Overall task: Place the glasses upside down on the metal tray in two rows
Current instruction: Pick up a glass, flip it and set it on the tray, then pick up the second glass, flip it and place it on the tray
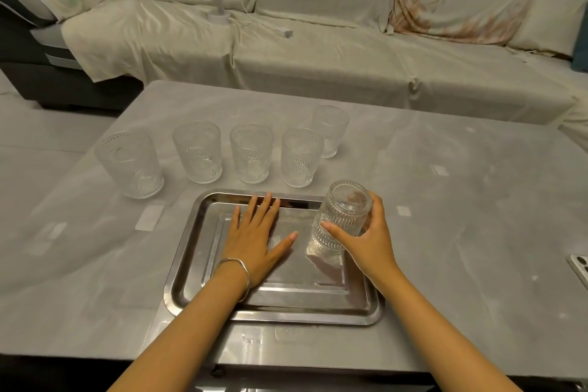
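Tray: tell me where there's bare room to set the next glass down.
On the tray, the near strip below both hands is bare. The left hand covers the far left; the right hand holds a glass far right.

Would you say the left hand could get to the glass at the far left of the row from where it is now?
Probably yes. The left hand lies flat and empty on the tray, and that glass stands upright on the table just beyond the tray's far left corner, with nothing between them. The right hand holds another glass.
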